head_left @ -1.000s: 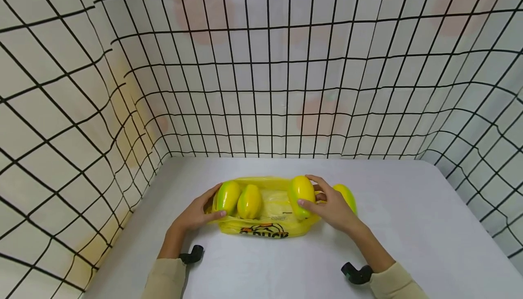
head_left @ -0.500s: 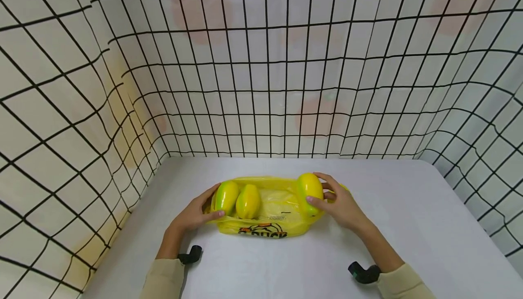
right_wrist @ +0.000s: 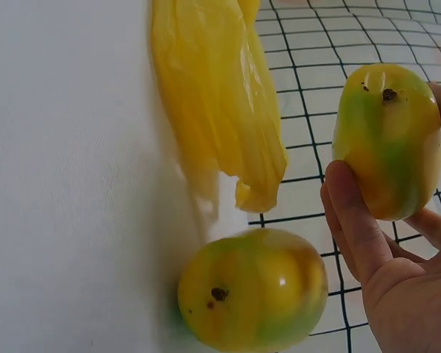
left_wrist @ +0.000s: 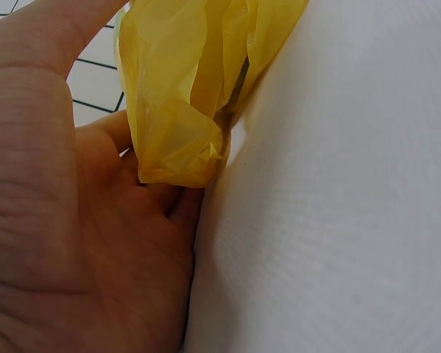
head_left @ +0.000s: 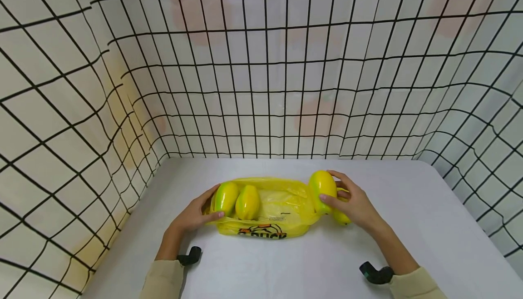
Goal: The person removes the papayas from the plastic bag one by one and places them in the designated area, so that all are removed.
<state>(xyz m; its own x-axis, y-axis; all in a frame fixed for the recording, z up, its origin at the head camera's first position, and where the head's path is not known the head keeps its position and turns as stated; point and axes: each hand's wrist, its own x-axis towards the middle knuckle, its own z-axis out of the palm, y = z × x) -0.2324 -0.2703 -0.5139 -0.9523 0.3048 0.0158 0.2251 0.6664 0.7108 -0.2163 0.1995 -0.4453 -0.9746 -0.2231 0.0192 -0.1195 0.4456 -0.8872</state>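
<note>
Shifted rightward since the earlier frame: held mango (head_left: 321,191) and right hand (head_left: 354,202), together. Unmoved: left mango (head_left: 226,197) and middle mango (head_left: 247,202).

Held mango: one, lifted, at the right end of the bag (head_left: 302,228). My right hand grasps it, thumb in front, fingers round the far side. Likely fault: a slip, since the skin looks smooth and glossy and little of the palm seems to back the grip. A drop could strike the next item.

Loose mango (right_wrist: 253,290): one, on the table (head_left: 269,262), just under my right hand and partly hidden by it in the head view. Likely fault: rolling toward the table's right edge, if my knuckles nudge it.

Bag: one, yellow, thin, lying along the table's far edge but apart from it. Likely fault: a crumpled or dragged right end, if the held mango catches it.

Left and middle mangoes: in the bag's left end, side by side, well apart from my right hand. My left hand (head_left: 194,211) grips that end, thumb beside the left mango; slackening could let both roll.

Grid (head_left: 253,67): black mesh, behind the table's far edge.
</note>
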